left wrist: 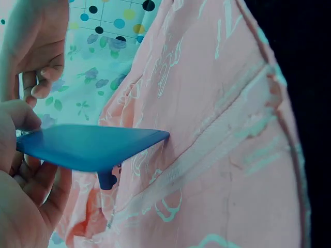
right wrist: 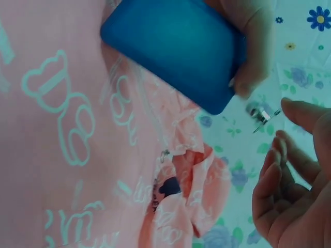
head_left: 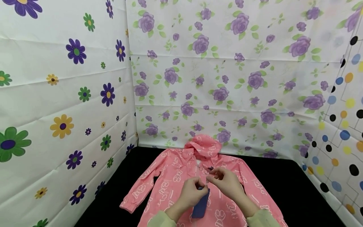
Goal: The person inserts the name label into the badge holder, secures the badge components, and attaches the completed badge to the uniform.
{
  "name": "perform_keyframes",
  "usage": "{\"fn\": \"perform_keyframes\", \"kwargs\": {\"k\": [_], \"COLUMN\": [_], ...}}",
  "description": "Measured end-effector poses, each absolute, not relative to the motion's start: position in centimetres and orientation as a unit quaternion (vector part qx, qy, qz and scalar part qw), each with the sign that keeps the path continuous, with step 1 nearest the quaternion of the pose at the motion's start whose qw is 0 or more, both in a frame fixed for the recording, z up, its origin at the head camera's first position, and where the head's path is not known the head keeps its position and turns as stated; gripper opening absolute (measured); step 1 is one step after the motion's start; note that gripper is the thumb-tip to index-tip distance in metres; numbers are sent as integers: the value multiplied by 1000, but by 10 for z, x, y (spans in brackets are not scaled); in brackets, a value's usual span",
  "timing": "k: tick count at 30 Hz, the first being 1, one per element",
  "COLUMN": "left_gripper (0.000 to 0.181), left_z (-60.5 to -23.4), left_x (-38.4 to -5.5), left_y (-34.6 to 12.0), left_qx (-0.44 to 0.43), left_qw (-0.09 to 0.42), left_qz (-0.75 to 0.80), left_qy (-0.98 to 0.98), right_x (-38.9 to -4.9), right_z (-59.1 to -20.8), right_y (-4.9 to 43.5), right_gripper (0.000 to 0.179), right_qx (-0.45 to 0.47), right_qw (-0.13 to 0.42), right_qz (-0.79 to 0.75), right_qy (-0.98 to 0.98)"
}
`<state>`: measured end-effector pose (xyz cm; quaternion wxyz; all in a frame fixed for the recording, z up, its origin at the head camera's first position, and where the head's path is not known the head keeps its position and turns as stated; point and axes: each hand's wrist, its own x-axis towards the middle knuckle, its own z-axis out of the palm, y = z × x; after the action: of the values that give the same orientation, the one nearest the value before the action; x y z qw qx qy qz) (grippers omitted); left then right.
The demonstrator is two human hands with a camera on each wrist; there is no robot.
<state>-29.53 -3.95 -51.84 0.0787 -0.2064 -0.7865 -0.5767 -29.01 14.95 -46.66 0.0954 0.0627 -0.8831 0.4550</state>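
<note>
My left hand (head_left: 190, 191) grips a flat blue card holder (head_left: 200, 205) near its upper end, and the holder hangs tilted over the front of a pink hooded jacket (head_left: 170, 186). In the left wrist view the holder (left wrist: 93, 147) appears nearly edge-on beside the jacket's zip band. A small, blurred metal clip (right wrist: 261, 114) is just beyond the holder's corner in the right wrist view. My right hand (head_left: 227, 183) is close above it, one fingertip right at the clip's end and the other fingers loosely bent, with a gap between.
The jacket lies spread on a black tabletop (head_left: 306, 192), sleeves out and hood (head_left: 202, 145) toward the back. A small dark patch (right wrist: 169, 186) shows on its chest. Printed cloth walls stand behind, with a daisy sheet (head_left: 56, 101) left and a dotted sheet (head_left: 340, 138) right.
</note>
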Motion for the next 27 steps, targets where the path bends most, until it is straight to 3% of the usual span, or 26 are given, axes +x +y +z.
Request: {"fn": "perform_keyframes", "kwargs": {"k": [15, 22, 27], "left_gripper": [24, 25, 15], "left_z": [-513, -512, -513], "left_x": [-290, -288, -290], "left_y": [-29, -24, -23], "left_qx": [-188, -178, -172], "left_qw": [168, 182, 177], "left_qz": [-448, -444, -490], "left_qy": [-857, -859, -836], "right_x": [-289, -287, -288], "right_z": [-454, -450, -453], "right_y": [142, 147, 153], "right_gripper": [27, 20, 16], "right_qx": [42, 54, 51], "right_qw": [121, 132, 149], "right_qz": [392, 397, 409], "right_qy": [-911, -907, -899]}}
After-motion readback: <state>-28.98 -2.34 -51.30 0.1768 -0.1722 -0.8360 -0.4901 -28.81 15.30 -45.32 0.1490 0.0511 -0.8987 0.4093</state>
